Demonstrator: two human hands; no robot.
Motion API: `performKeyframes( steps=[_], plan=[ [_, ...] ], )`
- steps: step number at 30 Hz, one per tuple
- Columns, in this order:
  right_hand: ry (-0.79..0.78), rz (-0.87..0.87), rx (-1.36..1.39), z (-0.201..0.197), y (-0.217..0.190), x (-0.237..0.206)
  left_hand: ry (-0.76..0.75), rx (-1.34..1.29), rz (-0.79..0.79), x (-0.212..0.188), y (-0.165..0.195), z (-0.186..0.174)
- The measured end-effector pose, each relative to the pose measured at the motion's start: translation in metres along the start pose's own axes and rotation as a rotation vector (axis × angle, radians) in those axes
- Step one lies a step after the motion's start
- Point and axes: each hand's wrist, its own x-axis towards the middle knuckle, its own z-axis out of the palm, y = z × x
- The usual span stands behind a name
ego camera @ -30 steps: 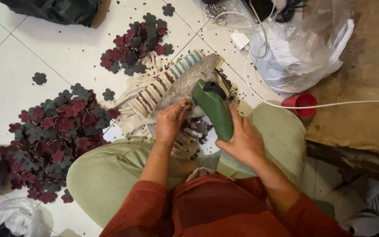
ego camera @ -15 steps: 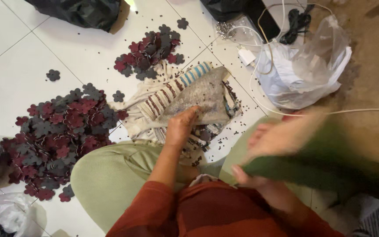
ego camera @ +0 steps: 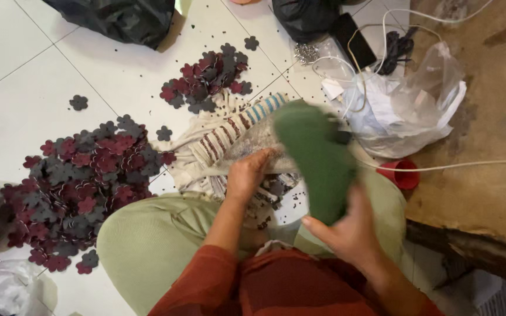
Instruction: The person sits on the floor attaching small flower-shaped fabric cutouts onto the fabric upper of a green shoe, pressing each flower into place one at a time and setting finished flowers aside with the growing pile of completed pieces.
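Note:
I sit cross-legged on a tiled floor. My left hand [ego camera: 247, 175] presses down on a grey piece lying on a striped cloth [ego camera: 218, 143] in front of my knees. My right hand [ego camera: 346, 231] grips a dark green tool [ego camera: 314, 158], blurred by motion, raised above the cloth just right of my left hand. Small dark specks lie scattered on the cloth and the floor beside it.
A big heap of maroon and grey flower-shaped cutouts [ego camera: 83, 175] lies at left, a smaller heap [ego camera: 206, 79] farther off. A clear plastic bag [ego camera: 405, 111], white cables, a red cap [ego camera: 402, 174] and a brown mat [ego camera: 487, 117] are at right. Black bags [ego camera: 118, 17] lie at the far edge.
My right hand swung the green tool out to the right and has now brought it back over the cloth. My left hand stayed on the grey piece.

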Motion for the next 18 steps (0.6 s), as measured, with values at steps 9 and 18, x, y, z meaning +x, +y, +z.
performKeyframes(
  steps=[9, 18],
  plan=[
    [0.061, -0.389, -0.193, 0.043, 0.033, 0.02, -0.044, 0.023, -0.043, -0.003, -0.004, 0.001],
    [0.029, -0.009, -0.209, 0.02, 0.011, 0.012, -0.05, 0.025, -0.052, -0.005, -0.004, 0.003]
  ],
)
